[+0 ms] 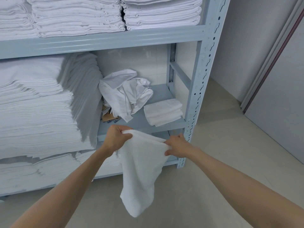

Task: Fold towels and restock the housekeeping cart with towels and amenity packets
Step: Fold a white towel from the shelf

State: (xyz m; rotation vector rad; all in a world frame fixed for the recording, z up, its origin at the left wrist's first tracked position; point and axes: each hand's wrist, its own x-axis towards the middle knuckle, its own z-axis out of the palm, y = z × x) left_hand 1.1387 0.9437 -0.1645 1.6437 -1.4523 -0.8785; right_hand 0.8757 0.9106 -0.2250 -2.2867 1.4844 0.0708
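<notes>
Standing at a grey shelf rack (195, 89), my left hand (115, 139) and right hand (178, 146) each pinch a top corner of a limp white towel (141, 171) hanging in mid-air; I should pull that edge taut and level before folding.

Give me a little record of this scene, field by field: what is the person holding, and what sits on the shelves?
held item: white towel, hanging unfolded in front of the rack
left hand: grips the towel's top left corner
right hand: pinches the top right corner
middle shelf: small folded towels at the right, crumpled linen beside them, tall folded stack at the left
top shelf: folded white linen
cart: not in view
</notes>
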